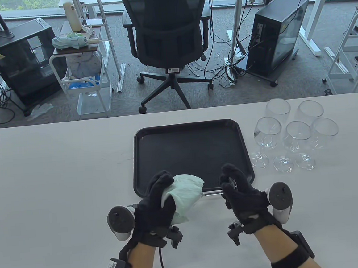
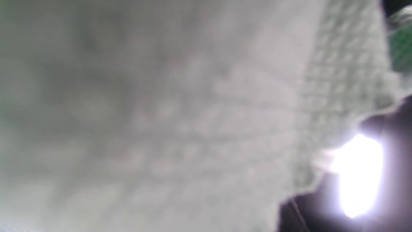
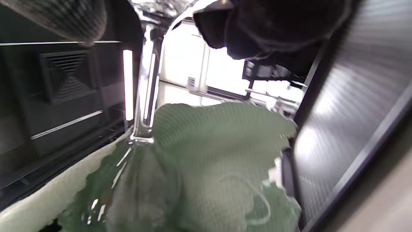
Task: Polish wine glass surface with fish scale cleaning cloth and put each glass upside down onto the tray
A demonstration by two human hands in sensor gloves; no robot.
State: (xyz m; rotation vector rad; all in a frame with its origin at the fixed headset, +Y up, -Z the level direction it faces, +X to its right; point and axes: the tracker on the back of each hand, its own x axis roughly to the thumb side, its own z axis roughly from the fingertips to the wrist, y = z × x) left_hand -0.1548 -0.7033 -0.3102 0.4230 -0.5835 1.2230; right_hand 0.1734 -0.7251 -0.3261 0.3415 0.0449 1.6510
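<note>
- Clear stemmed wine glass held sideways at 6 o'clock of black rectangular plastic tray, over its near rim.
- Left hand wrapped round pale green textured cleaning cloth, bowl hidden inside.
- Right hand curled round foot and stem.
- Five more clear glasses upright at 3 o'clock of tray.
- Likely thin, slick, brittle; stem weakest. Best cupped at bowl through cloth, light twist only.

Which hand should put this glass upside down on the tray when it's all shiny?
Probably the right hand. It already holds the glass by its foot end, beside the black tray. The left hand is busy, wrapped around the bowl with the green cloth.
</note>
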